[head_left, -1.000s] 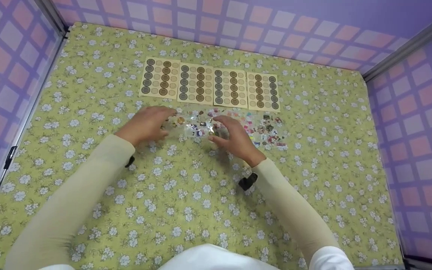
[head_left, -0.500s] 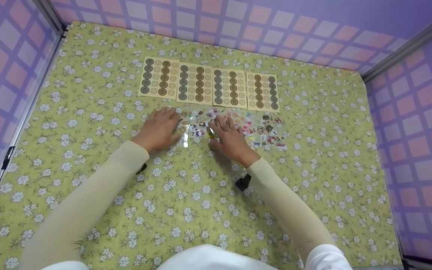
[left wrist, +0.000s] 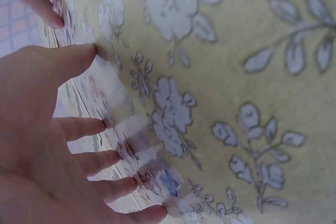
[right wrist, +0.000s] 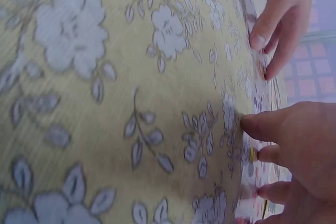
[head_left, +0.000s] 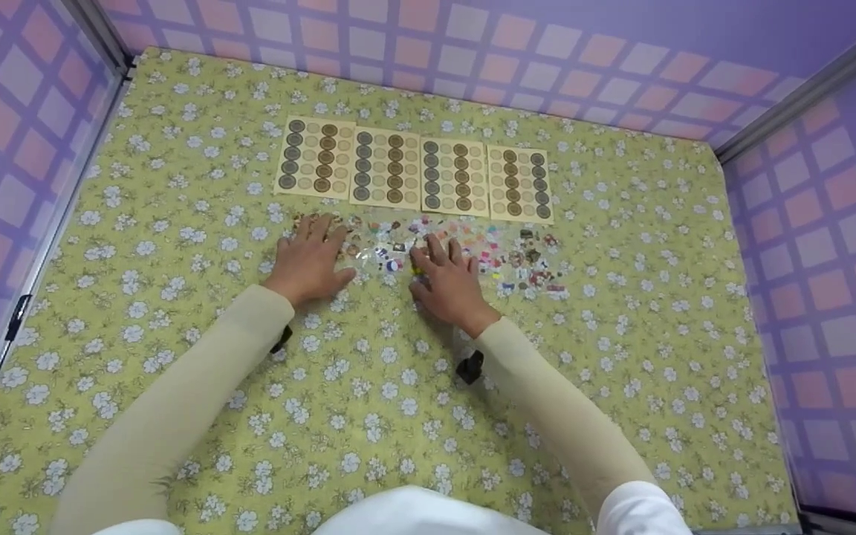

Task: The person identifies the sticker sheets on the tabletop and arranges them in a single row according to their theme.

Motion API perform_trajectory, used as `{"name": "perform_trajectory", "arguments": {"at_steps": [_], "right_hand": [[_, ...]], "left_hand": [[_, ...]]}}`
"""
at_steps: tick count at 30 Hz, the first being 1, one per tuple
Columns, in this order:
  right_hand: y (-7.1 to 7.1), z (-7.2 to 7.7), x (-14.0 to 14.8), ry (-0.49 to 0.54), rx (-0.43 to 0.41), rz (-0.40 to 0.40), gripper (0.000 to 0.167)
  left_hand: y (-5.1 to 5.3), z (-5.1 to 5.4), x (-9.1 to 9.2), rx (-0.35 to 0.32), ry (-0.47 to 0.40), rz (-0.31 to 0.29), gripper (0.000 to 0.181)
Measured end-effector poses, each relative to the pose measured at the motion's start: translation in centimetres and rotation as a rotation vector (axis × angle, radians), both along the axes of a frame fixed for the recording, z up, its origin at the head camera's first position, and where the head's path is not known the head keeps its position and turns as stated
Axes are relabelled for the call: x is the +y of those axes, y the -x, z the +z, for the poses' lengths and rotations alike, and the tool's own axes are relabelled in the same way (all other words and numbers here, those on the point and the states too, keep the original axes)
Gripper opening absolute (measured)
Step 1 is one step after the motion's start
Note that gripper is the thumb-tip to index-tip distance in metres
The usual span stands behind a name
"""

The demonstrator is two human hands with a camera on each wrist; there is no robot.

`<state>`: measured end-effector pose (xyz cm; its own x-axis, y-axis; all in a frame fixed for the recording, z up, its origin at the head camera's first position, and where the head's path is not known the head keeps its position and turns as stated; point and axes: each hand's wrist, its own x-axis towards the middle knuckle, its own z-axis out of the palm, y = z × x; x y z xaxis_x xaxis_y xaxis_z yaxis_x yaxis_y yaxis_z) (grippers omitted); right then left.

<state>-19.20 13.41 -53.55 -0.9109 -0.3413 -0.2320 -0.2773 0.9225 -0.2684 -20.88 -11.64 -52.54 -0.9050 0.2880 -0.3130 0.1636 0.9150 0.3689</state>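
Clear sticker sheets (head_left: 521, 256) with small colourful pictures lie in a row on the flowered cloth. My left hand (head_left: 309, 264) rests on the row's left end, fingers spread and thumb out to the side. In the left wrist view, the fingertips of the left hand (left wrist: 47, 145) touch a see-through sheet (left wrist: 128, 124). My right hand (head_left: 452, 286) lies over the middle of the row, fingertips down on the sheets. From the right wrist view, the right hand (right wrist: 304, 150) has its fingertips on a sheet's surface beside a small yellow picture (right wrist: 253, 155). Parts of the sheets are hidden under both hands.
Behind the clear sheets, several cream sheets (head_left: 454, 204) printed with grey, brown and pale circles lie side by side. A yellow cloth (head_left: 368, 416) with white flowers covers the table. Purple checked panels (head_left: 406, 44) stand along the back and both sides.
My left hand came in from the left, lowered onto the sheets, then shifted slightly left with fingers spread. My right hand settled lower onto the sheets and moved slightly toward me.
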Motion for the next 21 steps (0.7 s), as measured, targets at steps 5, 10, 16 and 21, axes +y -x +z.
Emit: {"name": "perform_trajectory", "arguments": {"at_steps": [5,10,16,21], "right_hand": [[-0.1,0.0,-0.8,-0.005,0.031,0.021,0.057],[-0.2,-0.2,-1.6,-0.02,0.038,0.042,0.059],[0.0,-0.2,-2.1,-0.014,0.025,0.049,0.059],[0.3,-0.1,-2.0,0.014,0.036,0.065,0.058]], "left_hand": [[0.4,0.2,-0.6,-0.033,-0.012,0.006,0.076],[0.5,0.3,-1.1,-0.037,-0.013,0.003,0.075],[0.9,0.0,-1.6,-0.032,-0.014,0.027,0.073],[0.9,0.3,-1.9,-0.022,-0.015,0.038,0.072]]}}
